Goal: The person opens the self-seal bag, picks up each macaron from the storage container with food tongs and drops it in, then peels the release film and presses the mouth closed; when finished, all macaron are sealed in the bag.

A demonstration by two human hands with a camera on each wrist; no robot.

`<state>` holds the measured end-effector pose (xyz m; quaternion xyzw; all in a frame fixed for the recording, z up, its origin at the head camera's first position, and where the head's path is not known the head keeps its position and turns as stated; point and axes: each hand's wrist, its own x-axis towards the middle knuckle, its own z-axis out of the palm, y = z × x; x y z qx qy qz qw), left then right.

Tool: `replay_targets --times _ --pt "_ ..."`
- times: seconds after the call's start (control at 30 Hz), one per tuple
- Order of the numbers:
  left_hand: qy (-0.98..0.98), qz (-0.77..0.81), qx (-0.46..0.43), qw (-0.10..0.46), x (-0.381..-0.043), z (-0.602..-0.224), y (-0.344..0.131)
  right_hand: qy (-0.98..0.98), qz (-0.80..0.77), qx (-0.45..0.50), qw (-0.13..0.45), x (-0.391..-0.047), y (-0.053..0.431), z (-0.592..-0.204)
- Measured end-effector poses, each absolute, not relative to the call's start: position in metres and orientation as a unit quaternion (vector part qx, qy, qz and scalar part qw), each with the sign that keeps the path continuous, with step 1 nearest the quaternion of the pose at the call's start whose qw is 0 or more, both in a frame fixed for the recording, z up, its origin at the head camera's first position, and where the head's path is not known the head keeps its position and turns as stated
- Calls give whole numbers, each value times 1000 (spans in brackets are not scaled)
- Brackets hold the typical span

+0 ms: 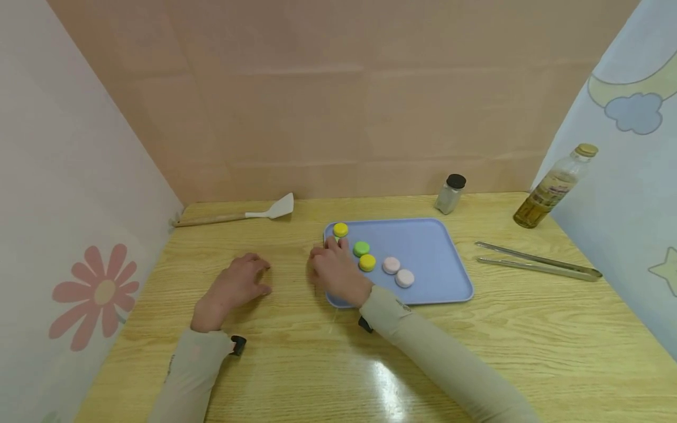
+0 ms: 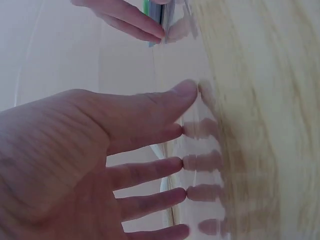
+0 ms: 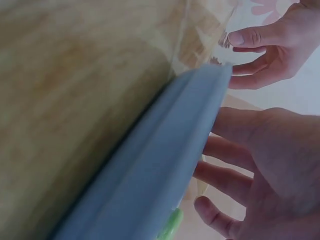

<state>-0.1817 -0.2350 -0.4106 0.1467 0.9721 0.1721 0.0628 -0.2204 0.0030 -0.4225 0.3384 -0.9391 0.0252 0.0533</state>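
Observation:
In the head view my right hand (image 1: 338, 271) reaches over the left edge of a blue tray (image 1: 433, 252), fingers spread. Its fingertips are beside a green macaron that they mostly cover. In the right wrist view the tray's rim hides the tips of the fingers (image 3: 227, 182), and nothing shows gripped. On the tray lie a yellow macaron (image 1: 341, 230) at the back left corner, a green macaron (image 1: 361, 249), another yellow macaron (image 1: 367, 262) and two pale pink macarons (image 1: 391, 265). My left hand (image 1: 236, 288) rests on the table left of the tray, fingers apart, holding nothing.
A white spatula with a wooden handle (image 1: 211, 220) lies at the back left. Behind the tray stands a small black-capped jar (image 1: 451, 194). Metal tongs (image 1: 539, 261) lie to its right, near a bottle of amber liquid (image 1: 552, 187). Walls border the wooden table (image 1: 285, 364).

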Motion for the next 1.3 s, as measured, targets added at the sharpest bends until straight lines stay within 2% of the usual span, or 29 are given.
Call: replay_targets --times 0.2,0.4,0.7,1.1,1.3 --pt "971 154 183 18 -186 -415 -229 -935 0 350 63 -221 3 -420" --pt "967 140 214 12 -188 -419 -227 -932 -22 354 68 -222 2 -420" --pt "967 195 165 21 -191 -424 -227 -931 -40 355 77 -220 2 -419" --pt "965 215 146 -35 -191 -425 -225 -930 -31 358 79 -220 2 -420" --pt "962 234 133 -42 -191 -424 -224 -929 -34 360 80 -221 3 -421"
